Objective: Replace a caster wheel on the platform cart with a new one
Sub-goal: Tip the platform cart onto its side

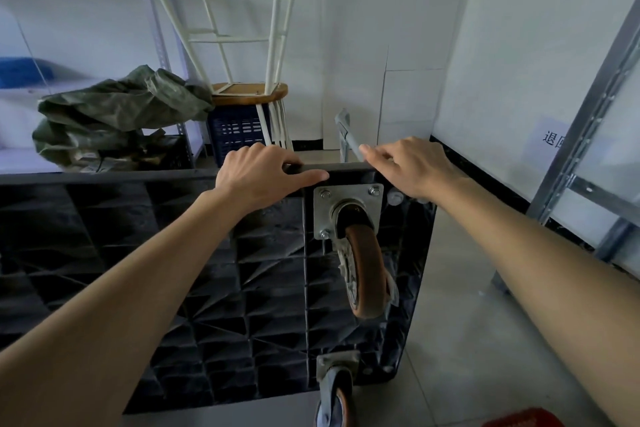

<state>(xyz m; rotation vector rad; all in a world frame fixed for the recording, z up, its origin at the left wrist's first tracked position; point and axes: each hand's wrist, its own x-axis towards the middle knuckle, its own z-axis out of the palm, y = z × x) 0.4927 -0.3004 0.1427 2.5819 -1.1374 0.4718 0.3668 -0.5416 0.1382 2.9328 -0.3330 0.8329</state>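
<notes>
Grey tiled floor (457, 305) carries the platform cart (138, 270), which is turned so its black ribbed underside faces the camera. Landmark: the brown-tyred caster wheel (362, 274) on its four-bolt steel plate (348, 208), near the cart's upper right corner.

Nearest the camera, below that caster, a second caster (334, 392) with a grey fork sits at the cart's lower edge. A red object (519, 419) shows at the frame bottom, right of it; identity unclear.

Left hand (258, 177): just above-left of the caster plate, fingers curled over the cart's top edge, thumb pressed along the rim. Grip clamped on the cart edge.

Right hand (414, 165): just above-right of the plate, fingers wrapped on the cart's grey handle bar (349, 139). Grip clamped on it.

Beyond the caster: blue crate (235, 133) with an inverted white-legged stool (249, 90) on top; green tarp bundle (117, 114) to the left; metal shelving (588, 114) to the right against the white wall.
</notes>
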